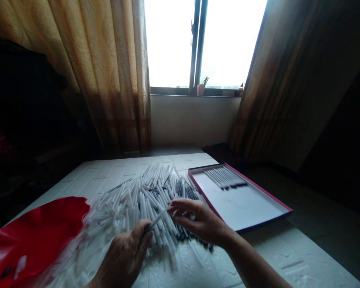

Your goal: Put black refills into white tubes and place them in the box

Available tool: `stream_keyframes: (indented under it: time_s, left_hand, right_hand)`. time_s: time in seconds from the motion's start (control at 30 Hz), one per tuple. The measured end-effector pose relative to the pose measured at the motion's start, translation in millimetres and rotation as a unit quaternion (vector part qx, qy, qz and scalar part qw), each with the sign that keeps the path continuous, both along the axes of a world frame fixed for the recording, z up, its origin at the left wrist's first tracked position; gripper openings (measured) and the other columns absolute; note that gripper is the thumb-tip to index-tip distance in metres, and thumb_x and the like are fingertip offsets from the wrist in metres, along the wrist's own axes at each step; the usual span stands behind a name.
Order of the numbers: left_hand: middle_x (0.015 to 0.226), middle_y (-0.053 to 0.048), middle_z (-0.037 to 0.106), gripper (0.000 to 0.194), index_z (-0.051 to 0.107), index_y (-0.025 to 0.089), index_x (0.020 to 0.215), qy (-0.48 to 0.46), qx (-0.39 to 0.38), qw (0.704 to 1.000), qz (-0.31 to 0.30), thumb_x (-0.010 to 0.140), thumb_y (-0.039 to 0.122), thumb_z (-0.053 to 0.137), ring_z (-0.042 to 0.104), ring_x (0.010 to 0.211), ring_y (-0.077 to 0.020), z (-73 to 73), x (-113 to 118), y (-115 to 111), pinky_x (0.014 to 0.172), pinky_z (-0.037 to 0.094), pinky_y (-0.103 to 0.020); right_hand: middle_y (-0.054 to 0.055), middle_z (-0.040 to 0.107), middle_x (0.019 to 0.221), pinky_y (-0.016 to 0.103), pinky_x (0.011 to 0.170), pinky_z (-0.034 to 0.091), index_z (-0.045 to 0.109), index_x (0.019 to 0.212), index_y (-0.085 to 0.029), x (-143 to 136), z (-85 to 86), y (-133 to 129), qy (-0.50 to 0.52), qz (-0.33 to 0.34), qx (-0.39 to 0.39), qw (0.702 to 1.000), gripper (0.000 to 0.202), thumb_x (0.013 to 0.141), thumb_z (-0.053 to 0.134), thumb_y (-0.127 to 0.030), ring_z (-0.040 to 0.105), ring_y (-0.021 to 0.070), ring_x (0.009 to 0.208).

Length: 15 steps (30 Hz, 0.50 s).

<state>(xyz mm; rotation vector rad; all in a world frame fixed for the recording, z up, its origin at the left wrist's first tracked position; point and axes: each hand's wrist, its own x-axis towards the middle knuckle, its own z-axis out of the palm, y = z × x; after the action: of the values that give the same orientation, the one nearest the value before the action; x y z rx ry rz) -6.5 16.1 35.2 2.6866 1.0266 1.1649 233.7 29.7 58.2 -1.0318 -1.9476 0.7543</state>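
Note:
My left hand (127,252) pinches one end of a thin pale tube (158,219) between thumb and forefinger. At the tube's other end are the fingertips of my right hand (198,220), curled in and closed about it; the exact grip is blurred. Both hands are over the near side of a large loose pile of similar whitish tubes (135,200), some with dark ends. To the right of the pile lies a shallow tray (243,212) with a pink-red edge. A neat row of slim tubes with dark tips (226,177) rests at its far end.
At the left stands a red wavy-edged dish (45,224) holding a small dark piece and a pale piece. The white table (306,256) has a brick-like pattern. Beyond are curtains (120,72) and a window, with a pinkish cup (200,89) on its sill.

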Motion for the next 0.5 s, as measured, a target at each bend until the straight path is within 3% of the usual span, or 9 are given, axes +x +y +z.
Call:
stream_keyframes:
  time_s: [0.1,0.23,0.33,0.5]
  left_hand:
    - [0.063,0.009,0.065,0.022,0.047,0.027,0.107,-0.014,-0.021,1.000,-0.002,0.110,0.038,0.028,0.070,0.048,-0.0121,-0.2,-1.2,0.3,0.048,0.050,-0.017]
    - [0.063,0.007,0.066,0.023,0.047,0.026,0.108,-0.006,0.010,1.000,0.007,0.110,0.039,0.027,0.070,0.047,-0.0135,-3.5,-3.5,2.5,0.047,0.050,-0.019]
    - [0.063,0.007,0.066,0.025,0.047,0.026,0.107,0.005,0.034,0.999,0.003,0.111,0.038,0.026,0.070,0.047,-0.0141,-4.3,-3.8,3.1,0.048,0.051,-0.020]
    - [0.062,0.007,0.067,0.027,0.047,0.025,0.106,0.018,0.054,0.998,0.002,0.111,0.040,0.024,0.072,0.048,-0.0147,1.4,-0.5,2.7,0.046,0.051,-0.020]
  right_hand:
    - [0.007,0.077,0.095,0.027,0.071,0.054,0.076,0.102,-0.018,13.9,-1.3,7.6,-0.106,-0.065,0.042,0.991,0.020,0.089,0.061,-0.013,0.071,0.0167,0.082]
    - [0.005,0.075,0.081,0.029,0.069,0.049,0.081,0.082,-0.020,28.9,-7.4,14.2,-0.222,-0.083,0.033,0.971,0.019,0.079,0.068,-0.007,0.068,0.0191,0.072]
    - [0.003,0.075,0.078,0.027,0.069,0.047,0.082,0.080,-0.024,30.8,-9.6,12.3,-0.296,-0.064,0.014,0.953,0.021,0.074,0.071,-0.008,0.069,0.0194,0.073]
    - [0.003,0.074,0.084,0.026,0.068,0.043,0.083,0.086,-0.028,23.4,-6.0,7.0,-0.370,-0.060,0.004,0.927,0.020,0.077,0.070,-0.015,0.068,0.0201,0.077]
